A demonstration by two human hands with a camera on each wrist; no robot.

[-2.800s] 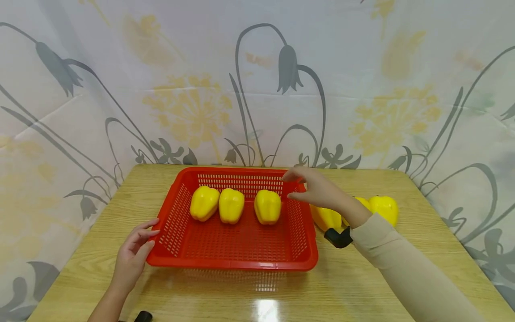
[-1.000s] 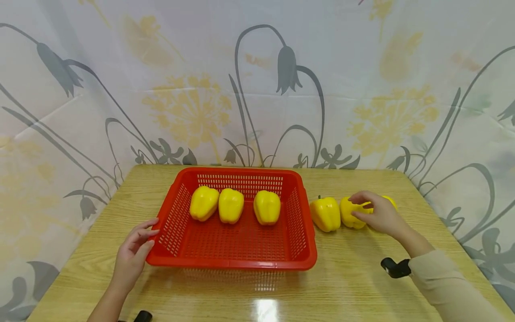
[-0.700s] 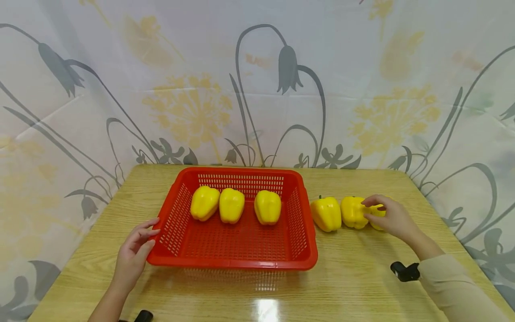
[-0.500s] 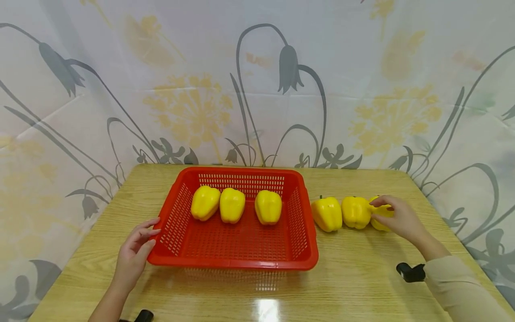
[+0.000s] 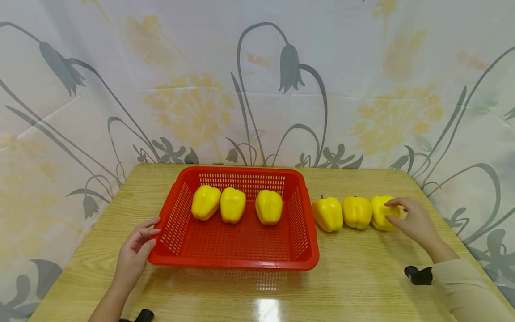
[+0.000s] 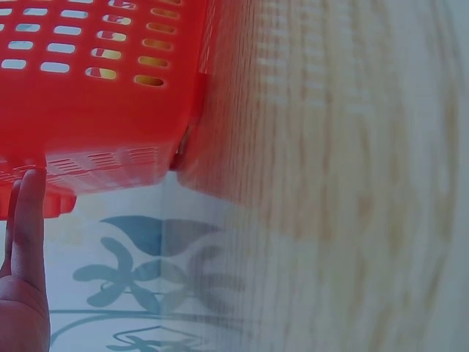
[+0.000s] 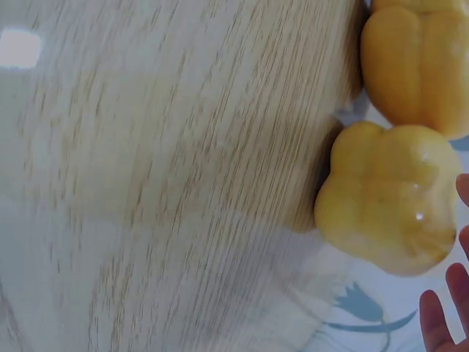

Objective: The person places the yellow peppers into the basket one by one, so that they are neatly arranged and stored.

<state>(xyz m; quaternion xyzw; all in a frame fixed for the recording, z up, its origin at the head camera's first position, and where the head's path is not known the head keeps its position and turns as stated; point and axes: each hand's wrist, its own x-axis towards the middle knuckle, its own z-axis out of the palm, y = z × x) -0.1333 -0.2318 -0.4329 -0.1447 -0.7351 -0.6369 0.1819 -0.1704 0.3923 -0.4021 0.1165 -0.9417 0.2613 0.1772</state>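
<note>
The person's right hand (image 5: 415,223) is hovering at the rightmost yellow pepper (image 5: 380,217), which is lying on the tabletop (image 5: 362,279) at the far end of a row of three outside the red basket (image 5: 233,264). Its fingers are standing apart in a loose curve and appear to be holding nothing; whether a tip is touching the skin is hard to tell. The left hand (image 5: 134,252) is resting its fairly straight fingers against the basket's left side, without wrapping round it.

The pepper's smooth, shiny, rounded skin is inviting a slip: an off-centre pinch could be squeezing it out sideways. The middle pepper (image 5: 357,212) is sitting close beside it, so a leftward nudge might be shoving the row toward the basket. Since the left hand is seemingly giving only light contact, a knock on the raised rim could be shifting the basket.
</note>
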